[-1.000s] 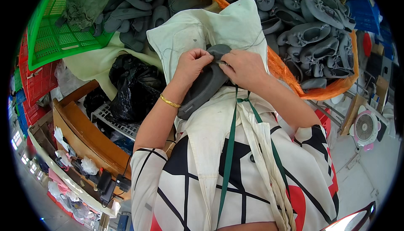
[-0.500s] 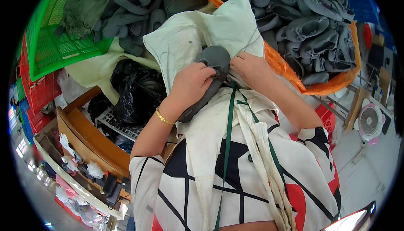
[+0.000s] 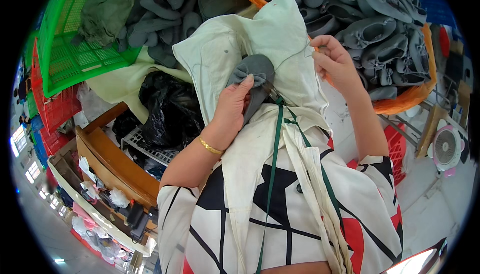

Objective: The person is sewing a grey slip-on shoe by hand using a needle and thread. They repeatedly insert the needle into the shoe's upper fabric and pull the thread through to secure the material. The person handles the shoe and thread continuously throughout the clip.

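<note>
A grey slip-on shoe (image 3: 262, 64) with a bow on its toe rests over my lap on a pale cloth (image 3: 285, 29). My left hand (image 3: 232, 105) grips it, the thumb pressing on the bow and the fingers underneath. My right hand (image 3: 334, 63) is raised to the right of the shoe, thumb and forefinger pinched together. A thin dark thread (image 3: 311, 49) runs across the cloth toward those fingertips; whether a needle is there is too small to tell. Green apron ties (image 3: 275, 149) hang below the shoe.
Many grey shoes with bows (image 3: 370, 31) fill an orange-rimmed sack (image 3: 400, 106) at the far right. More grey shoes (image 3: 160, 4) lie at the far left by a green crate (image 3: 85, 69). A black plastic bag (image 3: 162, 101), wooden drawer (image 3: 115, 154) and fan (image 3: 445, 146) stand around me.
My right hand has left the shoe and moved right and up, fingers pinched. My left hand has shifted its hold, showing the bow under its thumb.
</note>
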Action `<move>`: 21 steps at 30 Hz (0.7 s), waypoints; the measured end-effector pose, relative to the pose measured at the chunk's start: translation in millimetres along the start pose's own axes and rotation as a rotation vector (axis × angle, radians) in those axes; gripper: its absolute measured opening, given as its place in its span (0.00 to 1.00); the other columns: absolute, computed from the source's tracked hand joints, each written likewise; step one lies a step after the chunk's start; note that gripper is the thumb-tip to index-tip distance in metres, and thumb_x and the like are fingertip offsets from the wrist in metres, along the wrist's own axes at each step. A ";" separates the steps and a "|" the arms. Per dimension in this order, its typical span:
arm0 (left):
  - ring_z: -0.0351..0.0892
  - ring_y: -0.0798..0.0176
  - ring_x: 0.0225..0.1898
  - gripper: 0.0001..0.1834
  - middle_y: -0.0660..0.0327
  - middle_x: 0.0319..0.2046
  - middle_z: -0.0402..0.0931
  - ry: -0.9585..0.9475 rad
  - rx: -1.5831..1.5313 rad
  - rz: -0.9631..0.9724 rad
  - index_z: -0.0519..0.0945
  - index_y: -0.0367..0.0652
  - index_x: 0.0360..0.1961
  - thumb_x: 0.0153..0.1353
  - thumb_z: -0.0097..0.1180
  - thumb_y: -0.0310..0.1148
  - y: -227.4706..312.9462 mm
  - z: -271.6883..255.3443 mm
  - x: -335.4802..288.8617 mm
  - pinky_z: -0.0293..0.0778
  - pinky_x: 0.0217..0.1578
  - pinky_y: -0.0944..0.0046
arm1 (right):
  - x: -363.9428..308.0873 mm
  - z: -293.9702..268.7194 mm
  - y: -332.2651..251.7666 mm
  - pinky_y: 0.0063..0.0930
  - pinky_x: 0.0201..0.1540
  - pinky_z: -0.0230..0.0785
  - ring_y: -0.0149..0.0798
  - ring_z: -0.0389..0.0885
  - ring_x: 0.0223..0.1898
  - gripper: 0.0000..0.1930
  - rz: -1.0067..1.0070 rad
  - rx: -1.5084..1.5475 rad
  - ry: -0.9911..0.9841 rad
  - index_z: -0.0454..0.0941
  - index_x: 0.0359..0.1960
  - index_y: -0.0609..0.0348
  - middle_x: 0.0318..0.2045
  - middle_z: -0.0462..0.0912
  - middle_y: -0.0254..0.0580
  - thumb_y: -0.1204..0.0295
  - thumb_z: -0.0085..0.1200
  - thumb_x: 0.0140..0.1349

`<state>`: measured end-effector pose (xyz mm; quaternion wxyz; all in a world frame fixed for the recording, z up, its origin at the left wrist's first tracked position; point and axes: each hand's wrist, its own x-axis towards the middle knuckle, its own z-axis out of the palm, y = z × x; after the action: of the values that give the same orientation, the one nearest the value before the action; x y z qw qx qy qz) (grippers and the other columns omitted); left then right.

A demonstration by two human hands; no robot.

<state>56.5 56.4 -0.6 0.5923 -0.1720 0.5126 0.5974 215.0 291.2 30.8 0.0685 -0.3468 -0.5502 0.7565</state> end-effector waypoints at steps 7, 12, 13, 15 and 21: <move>0.75 0.73 0.32 0.11 0.65 0.32 0.81 0.089 0.459 0.357 0.81 0.33 0.40 0.63 0.63 0.32 -2.8 6.3 -7.6 0.73 0.36 0.70 | 25.8 72.1 -1.5 0.33 0.38 0.71 0.41 0.78 0.34 0.10 -0.722 -0.729 -0.107 0.77 0.40 0.61 0.33 0.78 0.42 0.70 0.60 0.60; 0.64 0.75 0.25 0.07 0.68 0.21 0.69 0.139 0.869 0.750 0.75 0.35 0.29 0.62 0.60 0.26 3.5 -9.5 -28.2 0.65 0.27 0.70 | 45.1 115.4 21.5 0.41 0.39 0.71 0.51 0.77 0.36 0.11 -0.887 -0.871 -0.108 0.76 0.31 0.57 0.29 0.75 0.44 0.65 0.63 0.55; 0.62 0.75 0.24 0.10 0.69 0.21 0.67 0.139 0.916 0.783 0.72 0.36 0.26 0.61 0.60 0.25 9.3 -4.9 -33.7 0.63 0.25 0.70 | 42.0 108.4 18.7 0.41 0.38 0.71 0.50 0.77 0.35 0.12 -0.880 -0.817 -0.070 0.76 0.31 0.58 0.29 0.75 0.44 0.64 0.63 0.55; 0.63 0.75 0.25 0.09 0.68 0.21 0.68 0.135 0.881 0.801 0.74 0.36 0.27 0.61 0.61 0.25 12.8 -5.5 -34.7 0.63 0.26 0.71 | 40.7 100.7 16.4 0.40 0.38 0.71 0.49 0.77 0.34 0.14 -0.878 -0.682 -0.028 0.77 0.32 0.59 0.28 0.74 0.44 0.62 0.64 0.56; 0.73 0.63 0.28 0.05 0.61 0.27 0.77 -0.058 1.145 1.090 0.81 0.37 0.36 0.58 0.62 0.22 28.0 -1.0 -17.2 0.71 0.33 0.65 | 24.3 47.8 3.6 0.34 0.39 0.71 0.38 0.77 0.33 0.22 -0.119 -0.711 -0.339 0.79 0.34 0.62 0.28 0.78 0.41 0.51 0.62 0.63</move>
<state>35.5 52.8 24.5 0.2257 0.4506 0.7366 0.4510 169.1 264.2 24.0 -0.1041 -0.1866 -0.8003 0.5602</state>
